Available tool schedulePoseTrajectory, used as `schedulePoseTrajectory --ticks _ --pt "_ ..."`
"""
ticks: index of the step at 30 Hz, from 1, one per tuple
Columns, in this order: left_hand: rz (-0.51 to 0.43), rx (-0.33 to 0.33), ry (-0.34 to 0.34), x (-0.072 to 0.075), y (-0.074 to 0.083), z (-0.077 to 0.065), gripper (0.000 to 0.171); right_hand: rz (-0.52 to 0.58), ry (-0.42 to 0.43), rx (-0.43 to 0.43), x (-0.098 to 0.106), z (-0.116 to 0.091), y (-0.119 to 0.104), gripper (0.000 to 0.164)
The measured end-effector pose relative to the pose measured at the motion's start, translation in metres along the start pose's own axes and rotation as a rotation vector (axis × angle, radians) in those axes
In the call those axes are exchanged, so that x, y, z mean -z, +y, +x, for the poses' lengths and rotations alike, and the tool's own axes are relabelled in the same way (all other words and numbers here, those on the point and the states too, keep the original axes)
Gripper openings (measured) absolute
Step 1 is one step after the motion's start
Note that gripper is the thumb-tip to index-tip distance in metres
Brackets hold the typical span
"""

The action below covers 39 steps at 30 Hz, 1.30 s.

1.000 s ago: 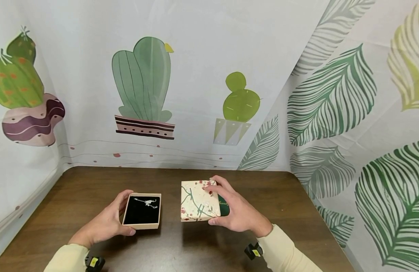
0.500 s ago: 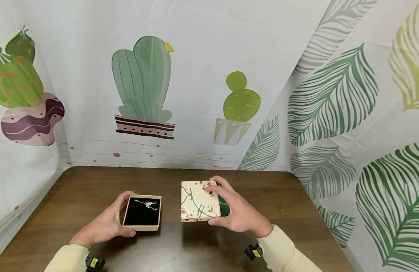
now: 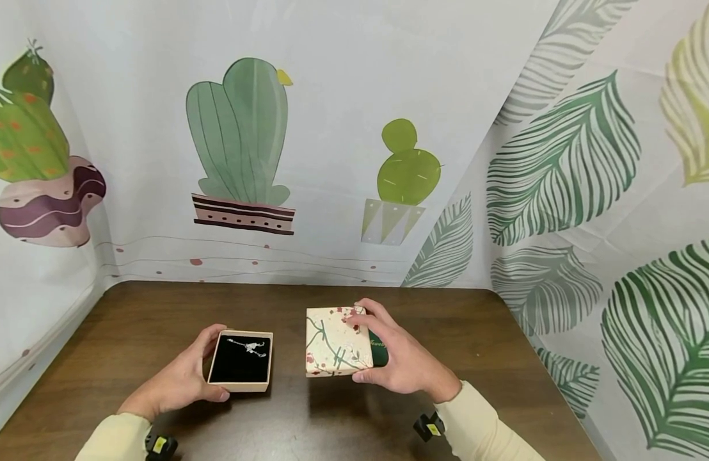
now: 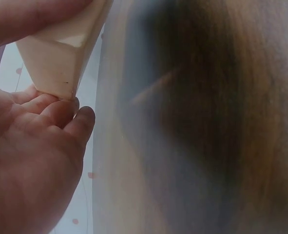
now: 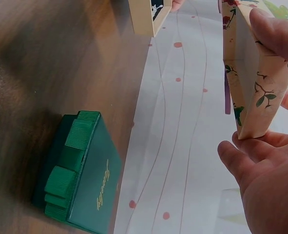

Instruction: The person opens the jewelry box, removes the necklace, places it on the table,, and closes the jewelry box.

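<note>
On the left in the head view, my left hand (image 3: 178, 378) grips a cream jewelry box base (image 3: 246, 387) by its left side. A silver chain piece (image 3: 252, 347) lies on the black lining inside it. My right hand (image 3: 403, 355) holds the cream box lid (image 3: 338, 342), printed with red blossoms and green branches, between thumb and fingers. In the right wrist view the hollow underside of the lid (image 5: 253, 83) shows, apart from the base. The left wrist view shows the plain wall of the base (image 4: 58, 63) held above the table.
A dark green box (image 5: 92, 170) with a ribbed green bow and gold lettering rests on the brown wooden table (image 3: 297, 422), partly hidden under my right hand in the head view. Behind the table hangs a white cloth (image 3: 331, 128) printed with cacti and leaves.
Both hands stay almost where they were, still holding the base and the lid. The base has tilted and dropped very slightly. The head view has shifted a little.
</note>
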<state>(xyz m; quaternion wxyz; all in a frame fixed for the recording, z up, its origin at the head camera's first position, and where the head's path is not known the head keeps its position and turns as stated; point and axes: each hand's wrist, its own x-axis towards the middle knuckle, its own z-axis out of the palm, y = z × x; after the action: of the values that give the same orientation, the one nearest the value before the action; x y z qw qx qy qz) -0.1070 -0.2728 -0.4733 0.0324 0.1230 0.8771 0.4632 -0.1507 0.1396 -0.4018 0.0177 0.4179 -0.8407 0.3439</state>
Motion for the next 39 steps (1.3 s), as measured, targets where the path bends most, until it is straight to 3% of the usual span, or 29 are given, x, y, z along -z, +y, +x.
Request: schedulePoseTrajectory --ticks 16,29,39 --pt "-0.035 0.014 -0.027 0.0007 -0.0036 0.0005 0.113 0.012 0.008 0.019 -0.0017 -0.0015 0.0028 0.084" --pt "0.02 0.043 -0.052 0.0003 -0.0059 -0.0013 0.114 0.019 0.013 0.026 -0.0045 -0.0022 0.006 0.084" --pt "0.059 0.092 -0.118 0.0038 -0.0064 0.0009 0.117 0.006 0.012 0.014 -0.0047 -0.0021 0.0053 0.085"
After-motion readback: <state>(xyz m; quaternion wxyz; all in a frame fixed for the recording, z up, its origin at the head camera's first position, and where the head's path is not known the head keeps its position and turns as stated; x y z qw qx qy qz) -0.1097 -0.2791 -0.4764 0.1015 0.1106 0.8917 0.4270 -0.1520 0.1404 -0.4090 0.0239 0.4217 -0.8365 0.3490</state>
